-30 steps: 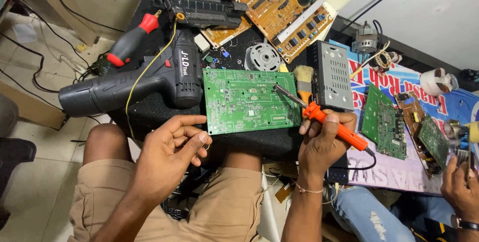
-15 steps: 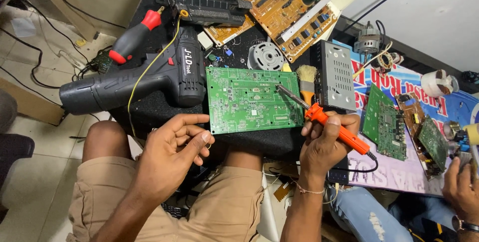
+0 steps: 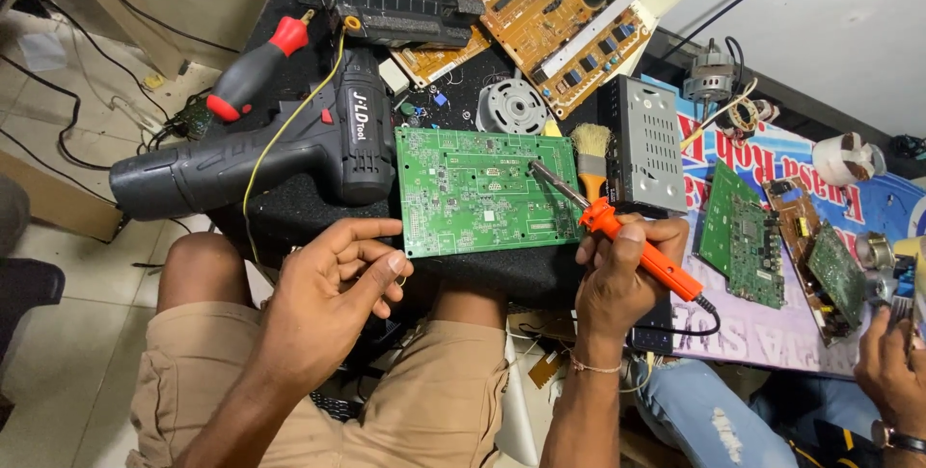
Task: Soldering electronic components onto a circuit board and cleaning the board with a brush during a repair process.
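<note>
A green circuit board (image 3: pixel 482 193) lies flat on the black work surface above my knees. My right hand (image 3: pixel 617 280) grips an orange soldering iron (image 3: pixel 641 251); its metal tip rests on the board's right part. My left hand (image 3: pixel 328 299) hovers at the board's lower left corner, fingers curled, thumb and forefinger pinched together. Whether something thin is held between them I cannot tell.
A black heat gun (image 3: pixel 251 154) lies left of the board, a red-handled screwdriver (image 3: pixel 256 72) above it. Brown circuit boards (image 3: pixel 540 5), a round motor (image 3: pixel 511 106), a brush (image 3: pixel 590 154) and a grey metal box (image 3: pixel 646 145) crowd the back. Another person's hand (image 3: pixel 892 362) works at far right near green boards (image 3: pixel 743 232).
The iron's tip stays on the board. My left hand has barely shifted; the view has drifted slightly.
</note>
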